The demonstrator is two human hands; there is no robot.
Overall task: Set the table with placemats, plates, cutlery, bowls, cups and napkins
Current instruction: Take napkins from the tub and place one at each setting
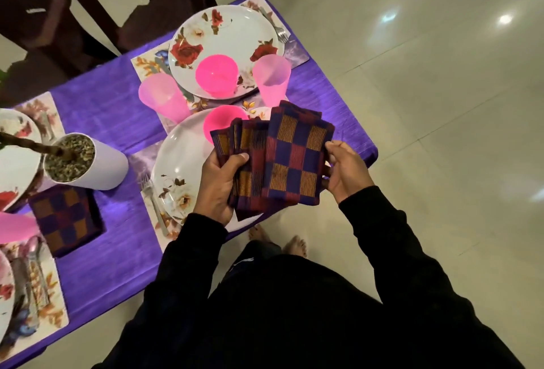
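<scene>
Head view: a person stands at the corner of a counter (117, 121) draped in purple cloth
Left hand (219, 186): grip curled round a fanned stack of checked napkins (250, 162), thumb pressed on top
Right hand (344, 171): grip pinching the right edge of the front napkin (297, 156), fingers curled behind it
Napkins' place: held in the air above the near plate (176, 168) at the counter's corner
Laid napkin (66, 218): flat on the cloth, left of the near plate, just in front of a white pot (88, 162)
Near setting: pink bowl (219, 121) on the plate, partly hidden by the napkins; fork (154, 203) to the plate's left on a placemat
Far setting: floral plate (229, 41) with a pink bowl (216, 74), a pink cup (270, 77) at its right and another pink cup (162, 97) at its left
</scene>
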